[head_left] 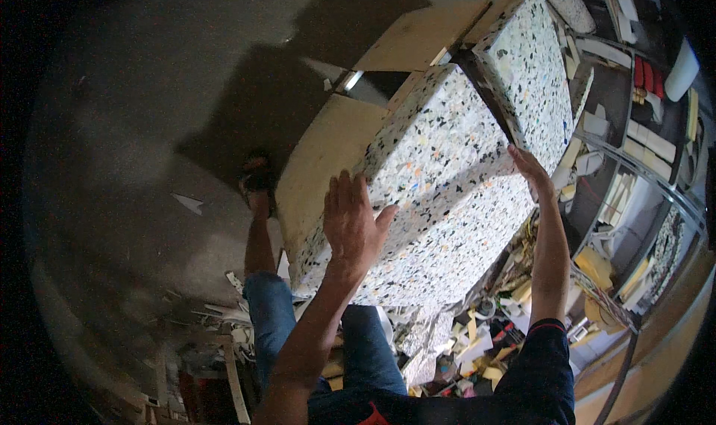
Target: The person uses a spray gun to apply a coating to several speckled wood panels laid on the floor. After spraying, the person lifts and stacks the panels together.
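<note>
Workpiece: a thick, speckled rebonded-foam block [447, 194], white with black and coloured flecks, lay tilted in front of the person, above the knees in view.
Adjacent parts: a second speckled foam block [526, 71] stood just beyond it, with a dark gap between; a tan board [321, 142] showed along the left side.
Left hand: the left hand [349, 224] was spread, fingers extended and thumb apart, over the block's left edge; it clasped nothing, and firm contact could not be confirmed.
Right hand: the right hand [529, 168] lay at the block's right edge, fingers toward the upper corner; whether it gripped or merely braced could not be told.
Expected handling: probably light for its bulk, springy and not slippery; edges were judged likely to compress or crumble under a hard pinch.
Hold points: opposite long edges, with flat palms and wide support, appeared most suitable.
Rack: the metal-framed rack [666, 191] at right was divided into compartments.
Rack contents: one compartment held red pieces [647, 77]; another held upright cream strips [617, 200].
Floor: mixed foam offcuts [477, 335] lay heaped below the block.
</note>
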Demonstrator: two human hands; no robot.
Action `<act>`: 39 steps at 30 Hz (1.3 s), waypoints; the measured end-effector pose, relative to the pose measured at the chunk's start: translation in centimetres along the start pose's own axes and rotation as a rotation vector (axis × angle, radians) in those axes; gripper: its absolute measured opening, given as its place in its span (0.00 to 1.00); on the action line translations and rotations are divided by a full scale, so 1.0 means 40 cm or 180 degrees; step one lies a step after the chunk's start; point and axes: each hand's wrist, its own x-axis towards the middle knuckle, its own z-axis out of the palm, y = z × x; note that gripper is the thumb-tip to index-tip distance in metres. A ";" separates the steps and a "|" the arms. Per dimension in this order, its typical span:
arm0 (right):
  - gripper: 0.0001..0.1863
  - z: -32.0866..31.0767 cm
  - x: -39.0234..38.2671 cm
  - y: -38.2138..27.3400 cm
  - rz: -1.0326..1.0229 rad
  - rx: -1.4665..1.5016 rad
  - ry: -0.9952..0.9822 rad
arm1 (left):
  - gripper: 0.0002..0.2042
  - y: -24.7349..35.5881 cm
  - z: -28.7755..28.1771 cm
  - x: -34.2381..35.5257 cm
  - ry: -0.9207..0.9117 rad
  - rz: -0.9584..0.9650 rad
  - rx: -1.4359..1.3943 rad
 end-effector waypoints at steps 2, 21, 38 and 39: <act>0.44 0.004 0.006 -0.058 -0.0031 0.0331 0.0431 | 0.43 0.004 0.000 0.062 -0.0015 0.0310 -0.0534; 0.31 0.078 -0.068 -0.228 -0.1193 0.0379 0.1946 | 0.40 0.080 0.050 0.230 -0.0294 0.0687 -0.0860; 0.27 0.100 -0.064 -0.243 -0.0750 -0.0289 0.2130 | 0.35 0.099 0.047 0.237 -0.0260 0.0578 -0.1081; 0.26 0.102 -0.069 -0.237 -0.0777 -0.0131 0.2231 | 0.35 0.099 0.043 0.239 -0.0444 0.0544 -0.1063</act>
